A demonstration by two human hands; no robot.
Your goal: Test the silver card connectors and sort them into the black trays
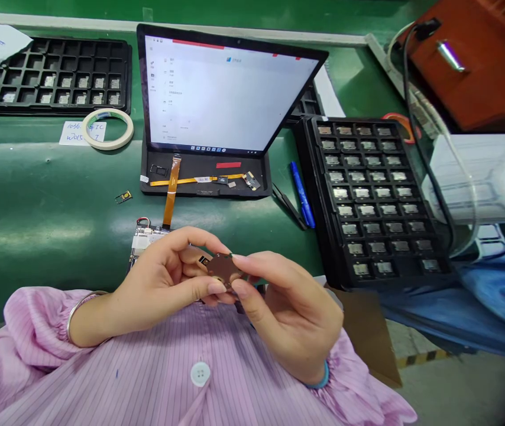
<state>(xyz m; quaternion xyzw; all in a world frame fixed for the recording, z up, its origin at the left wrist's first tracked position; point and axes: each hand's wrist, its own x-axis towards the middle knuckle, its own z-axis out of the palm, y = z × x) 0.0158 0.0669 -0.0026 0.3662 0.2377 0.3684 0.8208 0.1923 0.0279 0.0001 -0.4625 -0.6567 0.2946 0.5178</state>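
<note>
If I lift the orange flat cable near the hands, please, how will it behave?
The orange flat cable is probably floppy and light: a thin strip draped over the edge of the black fixture. It may crease easily, so it seems fragile. It seems to reach the circuit board, so pulling could strain that joint.

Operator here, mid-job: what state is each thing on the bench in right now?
Left hand: pinching a copper-coloured part, held up.
Right hand: gripping the same part.
Tablet: screen lit.
Right tray: pockets full of metal parts.
Left tray: partly filled.
Masking tape roll: lying flat.
Blue marker: lying beside the right tray.
</note>
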